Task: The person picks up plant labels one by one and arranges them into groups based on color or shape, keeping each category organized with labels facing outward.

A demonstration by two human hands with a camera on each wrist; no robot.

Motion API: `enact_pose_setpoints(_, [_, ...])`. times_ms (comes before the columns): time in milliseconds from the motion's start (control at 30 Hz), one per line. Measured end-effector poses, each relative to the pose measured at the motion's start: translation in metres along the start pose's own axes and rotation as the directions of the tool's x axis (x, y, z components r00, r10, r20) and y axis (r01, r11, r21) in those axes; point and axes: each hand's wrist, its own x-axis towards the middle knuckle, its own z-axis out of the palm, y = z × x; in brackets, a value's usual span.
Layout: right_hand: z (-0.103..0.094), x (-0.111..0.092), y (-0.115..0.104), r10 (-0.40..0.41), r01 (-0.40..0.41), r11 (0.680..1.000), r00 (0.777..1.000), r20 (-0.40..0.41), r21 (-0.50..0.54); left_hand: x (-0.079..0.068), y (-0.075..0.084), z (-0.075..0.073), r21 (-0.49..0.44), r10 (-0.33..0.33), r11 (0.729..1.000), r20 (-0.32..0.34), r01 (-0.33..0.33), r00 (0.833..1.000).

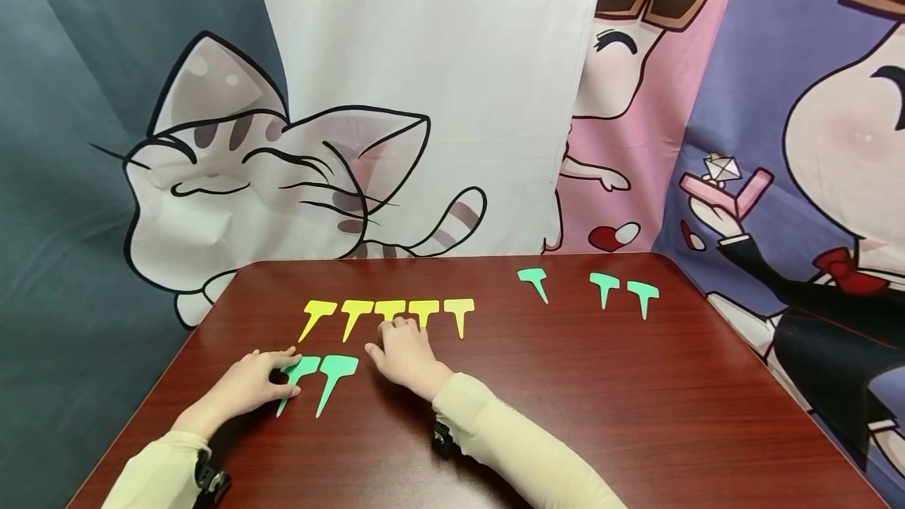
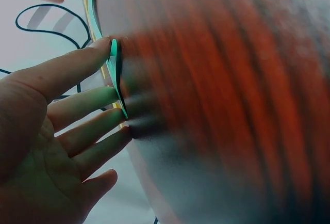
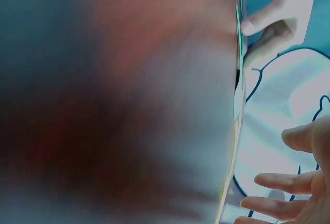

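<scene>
Two green T-shaped plant labels lie at the front left of the table in the head view. My left hand (image 1: pixel 247 385) touches the left green label (image 1: pixel 302 368), its fairly straight fingers and thumb at the label's edges; in the left wrist view, the fingertips meet this thin label (image 2: pixel 114 61). Just to its right is the other green label (image 1: pixel 338 368). Beyond them runs a row of several yellow T-shaped plant labels (image 1: pixel 357 308). My right hand (image 1: pixel 406 352) hovers palm down at this row, partly covering the stems of the middle ones, with nothing seen in its fingers.
Three more green labels lie at the table's far right: one apart (image 1: pixel 533 276), then a middle one (image 1: pixel 604 281) and a rightmost one (image 1: pixel 643 289). The dark red wooden table (image 1: pixel 601 415) ends at a cartoon-printed cloth (image 1: pixel 438 45) behind it.
</scene>
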Motion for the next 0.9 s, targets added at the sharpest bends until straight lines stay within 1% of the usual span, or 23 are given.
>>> enact_pose_setpoints(300, [-0.009,0.004,0.030,0.005,-0.004,0.999,1.000,-0.015,0.042,-0.001,-0.001,-0.001,0.000,-0.006,1.000,0.002,0.006,1.000])
enact_pose_setpoints(400, [-0.012,0.003,0.039,-0.004,0.005,0.999,1.000,-0.022,0.039,-0.002,-0.001,0.000,0.005,-0.004,1.000,0.002,0.004,1.000])
enact_pose_setpoints(433, [-0.013,0.003,0.043,-0.011,0.011,1.000,1.000,-0.022,0.023,-0.001,-0.001,0.000,0.007,-0.004,1.000,0.001,0.004,1.000])
enact_pose_setpoints(533, [-0.016,0.004,0.054,-0.025,0.025,1.000,1.000,0.004,0.004,-0.001,-0.002,0.000,0.009,0.001,1.000,-0.003,-0.001,1.000])
enact_pose_setpoints(633, [-0.018,0.005,0.065,-0.030,0.030,1.000,0.998,0.061,0.008,0.000,-0.002,0.001,0.014,0.003,1.000,-0.006,-0.002,1.000])
enact_pose_setpoints(700, [-0.020,0.005,0.073,-0.026,0.024,0.999,0.996,0.084,0.020,0.000,-0.002,0.002,0.016,0.005,1.000,-0.008,-0.005,1.000])
enact_pose_setpoints(767, [-0.021,0.005,0.081,-0.021,0.019,1.000,0.996,0.090,0.021,0.001,-0.003,0.002,0.018,0.008,1.000,-0.008,-0.008,1.000])
enact_pose_setpoints(900, [-0.024,0.006,0.098,-0.024,0.022,0.999,0.997,0.069,0.028,0.001,-0.003,0.002,0.020,0.012,1.000,-0.008,-0.012,1.000])
